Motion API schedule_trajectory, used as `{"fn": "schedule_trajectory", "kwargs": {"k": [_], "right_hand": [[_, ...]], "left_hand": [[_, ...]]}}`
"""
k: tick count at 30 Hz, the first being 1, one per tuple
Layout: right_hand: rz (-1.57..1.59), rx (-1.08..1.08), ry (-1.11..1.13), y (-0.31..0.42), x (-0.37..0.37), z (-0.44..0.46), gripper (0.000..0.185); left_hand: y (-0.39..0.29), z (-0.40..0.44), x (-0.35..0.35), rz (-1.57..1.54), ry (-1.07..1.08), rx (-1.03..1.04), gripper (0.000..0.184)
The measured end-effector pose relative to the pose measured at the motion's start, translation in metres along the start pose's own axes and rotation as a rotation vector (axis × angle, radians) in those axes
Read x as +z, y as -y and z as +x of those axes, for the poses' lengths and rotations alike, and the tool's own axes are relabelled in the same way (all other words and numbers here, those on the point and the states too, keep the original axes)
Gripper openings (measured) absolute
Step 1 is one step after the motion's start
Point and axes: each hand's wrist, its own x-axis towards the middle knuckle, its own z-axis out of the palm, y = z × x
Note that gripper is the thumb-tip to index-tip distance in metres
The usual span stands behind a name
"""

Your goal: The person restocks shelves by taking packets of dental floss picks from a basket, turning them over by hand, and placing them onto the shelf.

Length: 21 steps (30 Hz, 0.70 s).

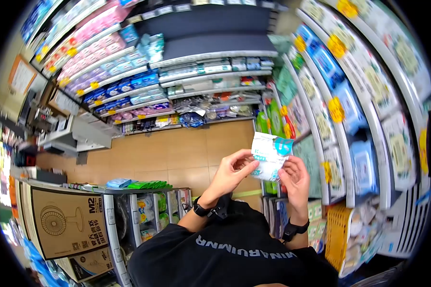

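A small white packet with teal print [269,152] is held up in front of my chest, its printed face turned toward me. My left hand [235,174] pinches the packet's left edge between thumb and fingers. On the opposite side, my right hand [296,181] grips the lower right edge with its thumb on the front. The fingers behind the packet are partly hidden. Both wrists carry black bands.
Shelves of packaged goods [215,71] stand ahead. Close on my right is a shelf of wipes packs [364,165], with a yellow basket [337,239] below. A fan carton [67,222] sits at left. Tiled floor [177,150] lies between the shelves.
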Motion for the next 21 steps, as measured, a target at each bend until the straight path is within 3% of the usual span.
{"fn": "schedule_trajectory", "kwargs": {"k": [13, 21], "right_hand": [[-0.109, 0.078, 0.277, -0.032, 0.101, 0.140, 0.025], [-0.099, 0.112, 0.352, -0.047, 0.124, 0.192, 0.024]], "left_hand": [[-0.027, 0.040, -0.123, -0.009, -0.273, 0.145, 0.030], [-0.029, 0.068, -0.154, -0.035, -0.373, 0.126, 0.029]]}}
